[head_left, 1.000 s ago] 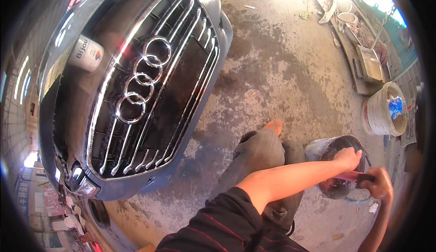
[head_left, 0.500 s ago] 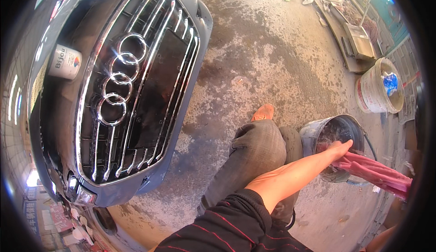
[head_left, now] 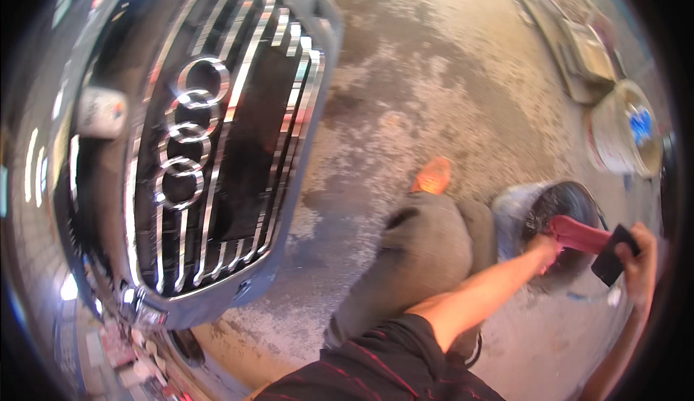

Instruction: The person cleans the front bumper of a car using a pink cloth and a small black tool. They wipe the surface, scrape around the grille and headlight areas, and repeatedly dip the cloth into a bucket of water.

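Over the metal bucket (head_left: 510, 216) at my right, my left hand (head_left: 547, 251) is closed on one end of a wet-looking pink cloth (head_left: 582, 236). The cloth stretches from there toward my right hand (head_left: 639, 263), which is raised at the right edge of the view. A flat, dark rectangular block (head_left: 614, 255) is gripped in my right hand, fingers round its outer side. The cloth's far end meets this block; whether the right hand also grips the cloth is hidden. Dark water shows inside the bucket.
A dark car front with a chrome grille (head_left: 217, 155) fills the left side, with a white can (head_left: 103, 112) standing on it. Behind the bucket stands a white pail (head_left: 614, 130) with something blue inside. My knee (head_left: 412, 249) is beside the bucket.
My right hand has come into view with the dark block. The cloth, formerly stretched far to the right, now spans a shorter gap above the bucket. The view has shifted slightly and blurred.
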Demonstrator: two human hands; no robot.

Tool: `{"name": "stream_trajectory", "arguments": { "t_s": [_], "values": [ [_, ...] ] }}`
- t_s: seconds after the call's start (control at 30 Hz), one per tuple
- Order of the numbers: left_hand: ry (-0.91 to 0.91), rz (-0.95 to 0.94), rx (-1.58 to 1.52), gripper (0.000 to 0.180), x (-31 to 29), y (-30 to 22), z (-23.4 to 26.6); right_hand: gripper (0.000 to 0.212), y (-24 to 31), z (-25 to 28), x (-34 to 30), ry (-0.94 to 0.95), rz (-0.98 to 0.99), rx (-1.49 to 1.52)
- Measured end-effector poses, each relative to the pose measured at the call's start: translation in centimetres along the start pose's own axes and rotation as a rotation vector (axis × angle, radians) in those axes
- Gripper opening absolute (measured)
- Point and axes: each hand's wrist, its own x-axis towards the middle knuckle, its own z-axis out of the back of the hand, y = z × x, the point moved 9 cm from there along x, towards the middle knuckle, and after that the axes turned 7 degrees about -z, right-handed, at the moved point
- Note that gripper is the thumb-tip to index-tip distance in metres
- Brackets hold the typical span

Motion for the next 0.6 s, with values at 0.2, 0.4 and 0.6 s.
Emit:
{"name": "stream_trajectory", "arguments": {
  "t_s": [0.2,0.4,0.6],
  "values": [
    [-0.347,0.048,0.278,0.068,1.0,-0.3,3.8,0.017,-6.9,-21.7,3.7,0.382,-0.177,-0.563],
    [-0.429,-0.003,0.254,0.084,6.4,-0.8,5.1,0.023,-10.6,-29.3,5.6,0.634,-0.049,-0.546],
    [-0.402,0.042,0.153,0.098,6.4,0.4,5.5,0.021,-3.4,-10.8,5.1,0.403,-0.243,-0.238]
  ]
}}
